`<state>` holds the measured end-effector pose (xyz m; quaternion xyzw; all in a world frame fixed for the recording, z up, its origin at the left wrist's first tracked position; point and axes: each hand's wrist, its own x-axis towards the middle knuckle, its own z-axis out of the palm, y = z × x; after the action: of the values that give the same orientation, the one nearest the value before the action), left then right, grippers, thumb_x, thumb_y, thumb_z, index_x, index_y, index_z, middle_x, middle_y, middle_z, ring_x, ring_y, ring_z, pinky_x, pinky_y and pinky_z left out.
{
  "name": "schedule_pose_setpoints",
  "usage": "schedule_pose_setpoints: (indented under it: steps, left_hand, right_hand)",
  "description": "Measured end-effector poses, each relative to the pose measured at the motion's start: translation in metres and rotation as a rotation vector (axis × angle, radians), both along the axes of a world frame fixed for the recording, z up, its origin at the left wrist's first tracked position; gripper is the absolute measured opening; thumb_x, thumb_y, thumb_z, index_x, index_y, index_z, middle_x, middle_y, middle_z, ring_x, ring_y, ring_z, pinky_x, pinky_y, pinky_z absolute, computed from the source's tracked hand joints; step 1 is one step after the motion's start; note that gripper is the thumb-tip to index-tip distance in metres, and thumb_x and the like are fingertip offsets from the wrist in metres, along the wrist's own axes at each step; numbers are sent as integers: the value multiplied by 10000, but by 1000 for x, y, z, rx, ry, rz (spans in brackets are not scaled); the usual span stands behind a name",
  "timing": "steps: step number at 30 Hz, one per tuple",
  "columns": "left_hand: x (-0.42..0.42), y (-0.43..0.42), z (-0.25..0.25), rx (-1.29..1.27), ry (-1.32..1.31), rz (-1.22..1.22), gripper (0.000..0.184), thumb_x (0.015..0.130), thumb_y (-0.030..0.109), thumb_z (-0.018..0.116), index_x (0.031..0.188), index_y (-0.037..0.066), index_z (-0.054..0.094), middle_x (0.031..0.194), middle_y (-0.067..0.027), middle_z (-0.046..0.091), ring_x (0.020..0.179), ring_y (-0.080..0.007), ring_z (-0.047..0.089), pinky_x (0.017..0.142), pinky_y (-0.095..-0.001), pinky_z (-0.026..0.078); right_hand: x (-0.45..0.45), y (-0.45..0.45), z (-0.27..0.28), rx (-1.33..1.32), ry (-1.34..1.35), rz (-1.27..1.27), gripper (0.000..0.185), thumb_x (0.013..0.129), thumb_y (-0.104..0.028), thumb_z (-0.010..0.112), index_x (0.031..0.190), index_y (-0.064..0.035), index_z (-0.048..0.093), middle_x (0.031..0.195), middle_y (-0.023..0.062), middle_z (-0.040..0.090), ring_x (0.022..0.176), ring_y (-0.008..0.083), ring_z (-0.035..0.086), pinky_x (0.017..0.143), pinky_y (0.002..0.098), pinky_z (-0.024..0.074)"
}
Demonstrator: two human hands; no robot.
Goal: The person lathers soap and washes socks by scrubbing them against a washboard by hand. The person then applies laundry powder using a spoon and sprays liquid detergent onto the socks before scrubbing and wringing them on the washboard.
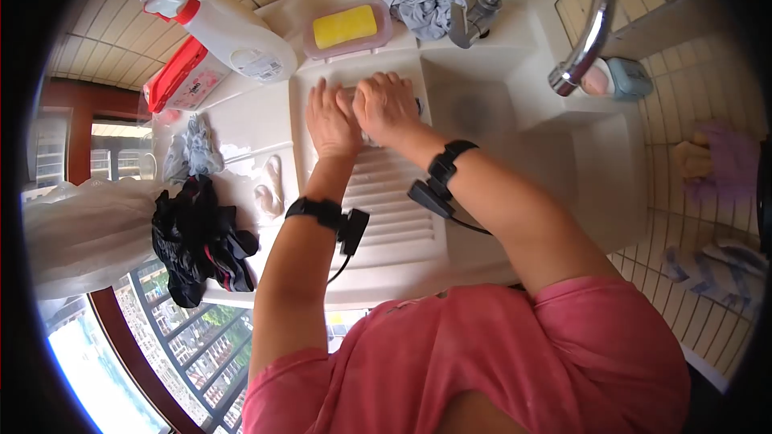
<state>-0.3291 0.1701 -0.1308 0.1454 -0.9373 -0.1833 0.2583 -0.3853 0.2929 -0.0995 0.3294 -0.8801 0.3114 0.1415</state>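
My left hand [334, 122] and my right hand [386, 108] are side by side at the upper end of the ridged washboard [392, 205]. Both have curled fingers and press down close together. Beneath them a little pale material and a small dark edge show, but my hands hide most of it, so its kind is unclear. A black strap with a small device sits on each wrist. Just beyond my hands, a yellow block [344, 28] lies in a pinkish tray on the sink's back ledge.
A chrome faucet [591, 28] arches over the basin [515, 153] at right. Grey cloth [426, 10] is bunched beside its base. At left stand a spray bottle [241, 40] and a red-and-white packet [183, 76]. Dark clothing [197, 237] hangs over the left edge.
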Motion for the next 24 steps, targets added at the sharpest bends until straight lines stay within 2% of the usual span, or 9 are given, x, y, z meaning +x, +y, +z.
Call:
schedule_pose_setpoints:
  steps: [6, 9, 10, 11, 14, 15, 17, 18, 24]
  left_hand:
    - [134, 85, 52, 161, -120, -319, 325, 979, 129, 565, 1268, -20, 566, 1331, -229, 585, 1323, -474, 480, 1106, -512, 396]
    - [77, 60, 15, 94, 108, -233, 455, 973, 160, 612, 1372, -19, 486, 1169, -186, 643, 1036, -323, 633, 870, -428, 514]
    - [52, 44, 13, 353, -5, -151, 418, 956, 95, 590, 1355, -4, 517, 1192, -194, 655, 1005, -376, 634, 847, -456, 517]
    - [23, 32, 15, 246, -17, -56, 403, 989, 155, 551, 1364, 16, 506, 1169, -191, 662, 1012, -385, 638, 839, -464, 511]
    - [-37, 8, 14, 114, -15, 87, 370, 984, 207, 539, 1289, -2, 542, 1275, -222, 627, 1164, -431, 589, 1004, -476, 453]
    - [-23, -9, -3, -368, -141, -179, 363, 956, 203, 558, 1256, 0, 573, 1276, -228, 625, 1213, -423, 568, 1044, -479, 435]
    - [20, -1, -1, -296, -47, -300, 307, 986, 194, 523, 1195, -8, 622, 1247, -258, 623, 1242, -430, 546, 1051, -493, 428]
    - [50, 35, 40, 190, -148, -247, 337, 1048, 216, 461, 1236, -18, 614, 1270, -258, 615, 1254, -445, 534, 1065, -512, 415]
    - [63, 42, 18, 125, 19, -345, 402, 1064, 225, 468, 1395, 3, 518, 1409, -241, 545, 1330, -415, 502, 1103, -460, 418]
  right_hand:
    - [92, 91, 14, -259, -65, 377, 130, 744, -120, 649, 869, -88, 632, 972, 78, 606, 902, 322, 575, 782, 472, 434]
    - [53, 52, 1, -255, -97, 260, 81, 786, -131, 639, 861, -101, 641, 958, 107, 642, 885, 332, 602, 799, 467, 445]
    - [26, 33, -2, -226, -124, 195, 59, 809, -134, 628, 859, -106, 639, 950, 125, 653, 884, 342, 610, 812, 464, 449]
    - [4, 13, -7, -264, -86, 81, 58, 816, -143, 624, 857, -105, 639, 926, 128, 660, 873, 348, 616, 791, 474, 451]
    - [-30, -10, 6, -87, -279, -85, 63, 826, -164, 613, 827, -101, 620, 876, 126, 666, 840, 350, 622, 732, 500, 445]
    - [-25, -2, 3, -75, -189, -85, 70, 811, -162, 628, 817, -94, 610, 857, 124, 654, 814, 349, 617, 725, 497, 443]
    - [2, 23, -5, -197, -51, 48, 96, 781, -153, 660, 807, -86, 597, 815, 108, 627, 773, 337, 606, 713, 488, 439]
    - [24, 47, -6, -330, -4, 176, 113, 764, -147, 678, 807, -84, 594, 793, 93, 612, 758, 325, 599, 709, 480, 437]
    - [27, 46, -4, -277, -80, 335, 124, 757, -146, 698, 800, -113, 586, 777, 54, 597, 757, 296, 597, 723, 459, 449]
